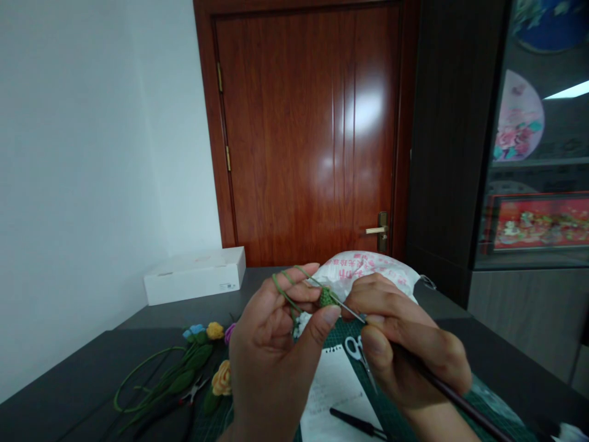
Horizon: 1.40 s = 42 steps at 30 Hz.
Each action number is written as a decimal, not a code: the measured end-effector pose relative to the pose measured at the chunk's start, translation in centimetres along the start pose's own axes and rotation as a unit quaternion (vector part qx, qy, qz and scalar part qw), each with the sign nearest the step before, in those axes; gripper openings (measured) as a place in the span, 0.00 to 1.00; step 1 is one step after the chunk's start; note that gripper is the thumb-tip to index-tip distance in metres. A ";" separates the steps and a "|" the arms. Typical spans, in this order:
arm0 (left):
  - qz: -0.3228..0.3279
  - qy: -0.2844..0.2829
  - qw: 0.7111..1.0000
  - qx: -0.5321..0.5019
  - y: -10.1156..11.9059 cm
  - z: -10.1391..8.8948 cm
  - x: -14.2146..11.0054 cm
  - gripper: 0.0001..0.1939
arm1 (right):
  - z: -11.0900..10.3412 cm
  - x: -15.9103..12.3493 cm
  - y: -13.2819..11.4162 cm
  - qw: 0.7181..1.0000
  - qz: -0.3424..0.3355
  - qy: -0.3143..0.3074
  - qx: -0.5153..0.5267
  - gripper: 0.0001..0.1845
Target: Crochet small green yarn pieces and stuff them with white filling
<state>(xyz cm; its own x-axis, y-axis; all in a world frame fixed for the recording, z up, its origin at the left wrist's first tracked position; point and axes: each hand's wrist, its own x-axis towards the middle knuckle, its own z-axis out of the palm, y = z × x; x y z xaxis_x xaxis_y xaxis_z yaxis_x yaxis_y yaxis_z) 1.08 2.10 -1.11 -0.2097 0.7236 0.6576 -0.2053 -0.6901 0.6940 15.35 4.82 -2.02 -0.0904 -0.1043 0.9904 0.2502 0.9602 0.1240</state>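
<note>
My left hand [273, 356] pinches a small green crochet piece [327, 298] between thumb and fingers. Green yarn [286, 294] loops over its raised fingers and runs down to that piece. In my right hand [409, 344] is a crochet hook [453, 396] with a dark handle, gripped much like a pen. Its thin metal shaft reaches left, and the tip meets the green stitches; whether a loop sits on it is too small to tell.
Below my hands lie a written notepad [334, 380], a black pen [354, 421] and white-handled scissors [354, 348] on a green cutting mat. Crochet flowers [214, 331] and pliers [193, 390] are at left. Behind stand a white box [196, 276] and a white plastic bag [372, 267].
</note>
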 end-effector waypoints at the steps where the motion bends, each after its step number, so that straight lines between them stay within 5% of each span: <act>1: 0.001 -0.001 1.000 0.002 0.0 0.0 0.0 0.16 | 0.1 -0.1 0.0 1.000 0.002 0.000 -0.002 0.10; 12: 0.019 -0.010 1.000 -0.006 0.2 0.1 -0.1 0.10 | 0.8 -1.2 0.5 0.999 -0.003 0.039 0.031 0.07; 24: -0.108 -0.024 0.981 -0.160 0.4 0.6 -0.1 0.21 | 2.0 -2.5 -1.2 0.990 0.108 0.072 0.048 0.09; 30: -0.124 -0.036 0.978 -0.162 0.0 0.6 -0.5 0.21 | 3.1 -2.3 -2.0 0.980 0.131 0.152 0.009 0.05; 36: -0.068 -0.088 0.985 -0.135 -0.2 0.5 0.0 0.29 | 2.5 -2.6 -1.0 0.988 0.115 0.104 -0.001 0.06; 42: -0.110 -0.113 0.976 -0.147 -0.4 0.0 0.9 0.32 | 2.5 -2.9 -0.5 0.990 0.101 0.097 -0.007 0.08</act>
<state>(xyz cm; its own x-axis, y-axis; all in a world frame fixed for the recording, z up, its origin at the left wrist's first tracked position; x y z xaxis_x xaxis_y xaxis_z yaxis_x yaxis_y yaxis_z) 0.94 2.97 -0.81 0.0790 0.8157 0.5731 -0.4949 -0.4669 0.7328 13.04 5.25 -5.10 0.1486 0.0396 0.9881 0.2581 0.9630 -0.0774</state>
